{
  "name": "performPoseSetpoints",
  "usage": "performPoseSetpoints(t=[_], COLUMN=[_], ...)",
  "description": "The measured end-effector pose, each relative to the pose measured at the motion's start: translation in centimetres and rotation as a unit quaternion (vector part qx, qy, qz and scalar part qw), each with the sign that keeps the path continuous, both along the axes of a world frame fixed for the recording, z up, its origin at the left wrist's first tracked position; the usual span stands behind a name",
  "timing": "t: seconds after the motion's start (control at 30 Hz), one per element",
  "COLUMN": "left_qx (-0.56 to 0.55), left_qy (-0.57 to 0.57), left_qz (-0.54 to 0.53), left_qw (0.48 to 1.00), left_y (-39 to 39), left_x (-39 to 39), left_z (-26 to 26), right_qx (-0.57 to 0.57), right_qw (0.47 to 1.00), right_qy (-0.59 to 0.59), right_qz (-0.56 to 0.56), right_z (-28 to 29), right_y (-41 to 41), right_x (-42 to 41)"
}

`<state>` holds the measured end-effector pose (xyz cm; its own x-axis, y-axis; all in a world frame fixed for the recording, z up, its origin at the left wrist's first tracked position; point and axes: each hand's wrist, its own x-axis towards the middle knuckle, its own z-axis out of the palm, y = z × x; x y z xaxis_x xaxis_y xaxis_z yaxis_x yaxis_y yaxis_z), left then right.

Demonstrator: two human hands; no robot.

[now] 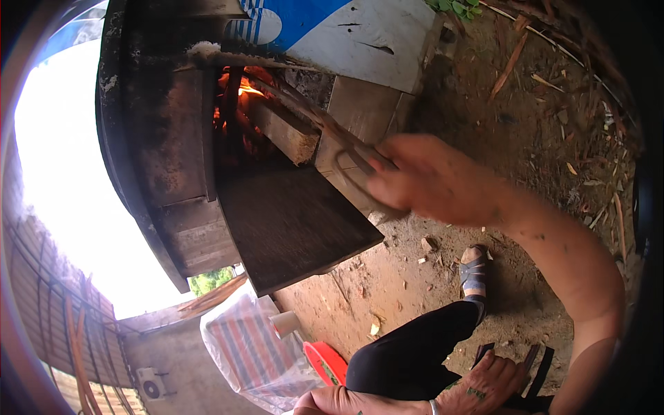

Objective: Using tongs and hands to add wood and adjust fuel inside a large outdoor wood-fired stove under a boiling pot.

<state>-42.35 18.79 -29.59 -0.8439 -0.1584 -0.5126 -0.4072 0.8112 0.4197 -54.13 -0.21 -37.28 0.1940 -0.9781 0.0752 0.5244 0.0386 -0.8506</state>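
My right hand grips the looped handle of rusty metal tongs, whose long arms reach into the mouth of a sooty, wood-burning stove. Flames and glowing embers show inside. A thick block of wood sticks out of the opening beside the tongs. Below the mouth extends a dark, flat panel. My left hand, with a band at its wrist, hangs low near my bent leg, fingers curled. Dark strips lie by its fingertips; whether it holds them is unclear.
A blue and white sheet covers a surface beside the stove. A red basin stands near a striped item under clear plastic. Bark and wood scraps litter the dirt floor around my sandalled foot.
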Motion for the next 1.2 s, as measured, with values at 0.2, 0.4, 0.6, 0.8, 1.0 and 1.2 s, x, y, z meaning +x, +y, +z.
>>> performPoseSetpoints(t=[0.2, 0.4, 0.6, 0.8, 1.0, 1.2], left_qx=[0.004, 0.011, 0.001, -0.033, -0.013, -0.034], left_qy=[-0.006, -0.004, -0.004, -0.003, 0.023, 0.03], left_qz=[0.028, 0.036, 0.041, 0.027, 0.02, 0.014], left_qw=[1.0, 0.999, 0.999, 0.999, 0.999, 0.999], left_y=[-0.6, -1.3, -1.1, -0.3, 0.5, 0.4], left_x=[0.8, 1.0, 1.9, 2.0, 1.9, 1.2], left_z=[-0.1, 0.2, 0.5, 1.0, 1.4, 1.7], right_qx=[-0.124, -0.274, -0.086, 0.03, 0.176, 0.044], right_qw=[0.987, 0.926, 0.98, 0.999, 0.978, 0.999], right_qy=[0.1, 0.235, 0.175, -0.016, -0.107, -0.012], right_qz=[0.012, -0.112, -0.027, -0.032, 0.045, -0.004], right_z=[0.2, -0.3, 0.6, 1.3, 1.5, -1.3], right_y=[-7.5, -13.0, -8.6, 2.2, 1.7, -2.8], right_x=[2.3, 4.3, 4.0, 2.5, 2.2, 2.9])
